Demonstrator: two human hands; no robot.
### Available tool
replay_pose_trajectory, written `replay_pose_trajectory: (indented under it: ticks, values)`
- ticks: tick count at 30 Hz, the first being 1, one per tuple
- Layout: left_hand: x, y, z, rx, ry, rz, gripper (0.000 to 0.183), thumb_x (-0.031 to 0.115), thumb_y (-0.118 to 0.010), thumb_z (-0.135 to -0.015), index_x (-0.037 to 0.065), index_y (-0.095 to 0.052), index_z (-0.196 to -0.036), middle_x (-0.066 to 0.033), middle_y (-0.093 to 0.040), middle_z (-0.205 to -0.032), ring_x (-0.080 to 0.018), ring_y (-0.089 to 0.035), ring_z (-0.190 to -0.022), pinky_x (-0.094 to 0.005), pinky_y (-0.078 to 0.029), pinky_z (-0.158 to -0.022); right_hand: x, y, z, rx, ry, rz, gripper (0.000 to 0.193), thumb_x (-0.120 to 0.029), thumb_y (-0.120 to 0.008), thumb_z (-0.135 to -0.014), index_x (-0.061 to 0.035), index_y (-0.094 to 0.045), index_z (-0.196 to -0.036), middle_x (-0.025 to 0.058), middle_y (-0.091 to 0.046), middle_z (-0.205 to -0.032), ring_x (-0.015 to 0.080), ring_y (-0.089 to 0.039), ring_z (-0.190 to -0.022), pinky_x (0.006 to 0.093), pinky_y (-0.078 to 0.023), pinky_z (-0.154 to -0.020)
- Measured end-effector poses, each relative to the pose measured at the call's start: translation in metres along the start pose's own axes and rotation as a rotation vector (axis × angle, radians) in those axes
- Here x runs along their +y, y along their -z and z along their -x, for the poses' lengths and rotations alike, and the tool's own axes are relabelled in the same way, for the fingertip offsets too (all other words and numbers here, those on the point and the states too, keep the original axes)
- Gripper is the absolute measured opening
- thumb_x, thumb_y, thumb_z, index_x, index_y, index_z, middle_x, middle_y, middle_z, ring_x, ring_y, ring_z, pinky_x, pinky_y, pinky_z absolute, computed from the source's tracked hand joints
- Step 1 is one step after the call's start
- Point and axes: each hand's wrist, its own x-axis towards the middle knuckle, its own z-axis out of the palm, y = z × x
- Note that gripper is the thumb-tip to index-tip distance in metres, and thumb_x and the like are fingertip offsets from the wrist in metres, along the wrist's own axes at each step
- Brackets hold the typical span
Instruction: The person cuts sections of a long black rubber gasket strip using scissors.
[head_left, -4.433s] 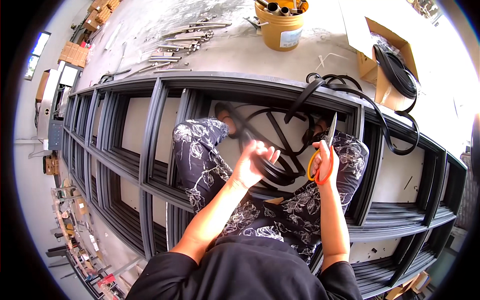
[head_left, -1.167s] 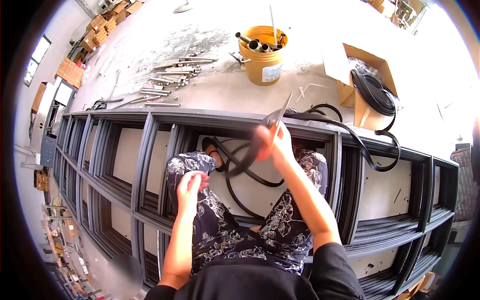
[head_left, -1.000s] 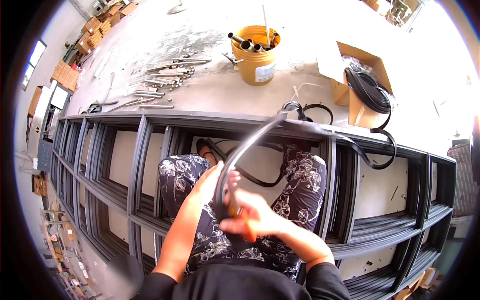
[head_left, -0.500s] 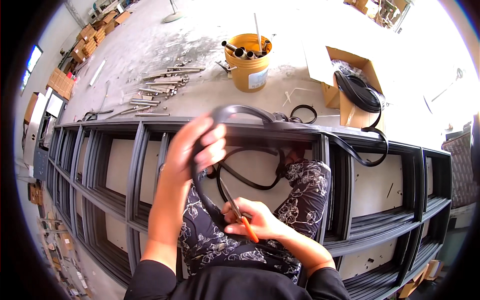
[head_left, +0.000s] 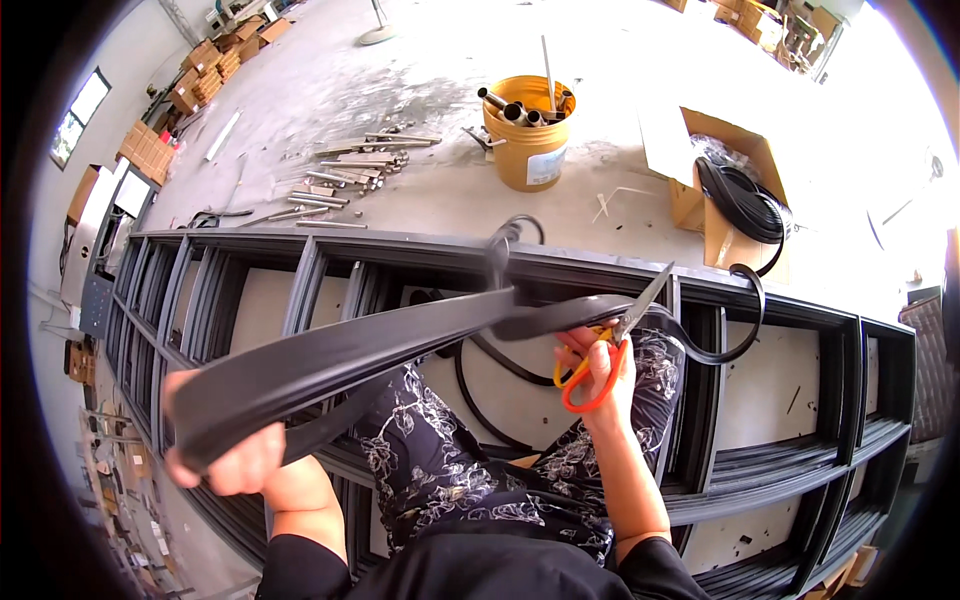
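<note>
A black, flat rubber strip point(head_left: 360, 345) stretches across the middle of the view, blurred by motion toward the left. My left hand point(head_left: 240, 460) is closed round its left end, where the strip folds back on itself. In my right hand point(head_left: 605, 370) are scissors with orange and yellow handles point(head_left: 598, 398). Their blades point up and to the right, and the strip passes just behind my fingers there; whether they touch it I cannot tell. Underneath lie dark grey metal frames point(head_left: 780, 482) in a stack, with my legs inside one opening. Loops of strip hang in that opening.
Beyond the frames stand a yellow bucket point(head_left: 527, 160) of metal tubes and an open carton point(head_left: 688, 205) holding a black coil point(head_left: 738, 200), from which strip runs over the frames. Short metal pieces point(head_left: 350, 170) lie on the floor at the left. A grey machine point(head_left: 100, 250) stands far left.
My left hand has moved left and down, pulling the strip across. My right hand has gone up and right with the scissors, whose blades now point up and right.
</note>
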Motion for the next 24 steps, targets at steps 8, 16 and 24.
replay_pose_trajectory:
  ticks: [8, 16, 24]
  values:
    - [-0.033, -0.025, -0.014, 1.065, -0.239, -0.176, 0.079, 0.016, -0.068, -0.087, -0.014, -0.021, -0.144, -0.0083, -0.054, -0.067, -0.0136, -0.052, -0.046, -0.0277, -0.043, -0.043, 0.015, -0.013, -0.03, 0.145, -0.114, -0.327, 0.017, -0.011, -0.065, -0.092, -0.0031, -0.056, -0.105, 0.009, -0.062, -0.096, 0.0214, -0.062, -0.086, 0.034, -0.052, -0.079]
    - [0.049, 0.031, 0.016, 1.606, -0.396, -0.297, 0.045, 0.011, -0.047, -0.101, -0.015, -0.033, -0.136, 0.0013, -0.039, -0.066, -0.0064, -0.035, -0.045, -0.0203, -0.033, -0.044, -0.114, 0.047, -0.061, 0.263, 0.175, 0.108, 0.035, -0.018, -0.064, -0.089, -0.0124, -0.049, -0.12, 0.0077, -0.056, -0.107, 0.0218, -0.06, -0.094, 0.0381, -0.055, -0.074]
    - [0.151, 0.068, 0.231, 2.042, -0.399, -0.446, 0.02, 0.015, -0.058, -0.094, -0.002, -0.051, -0.099, 0.0033, -0.04, -0.066, -0.0076, -0.036, -0.056, -0.0219, -0.036, -0.054, -0.326, 0.321, -0.058, 0.664, 0.321, 0.032, 0.021, -0.027, -0.069, -0.087, -0.0096, -0.06, -0.095, 0.0058, -0.063, -0.087, 0.0206, -0.063, -0.08, 0.0364, -0.054, -0.072]
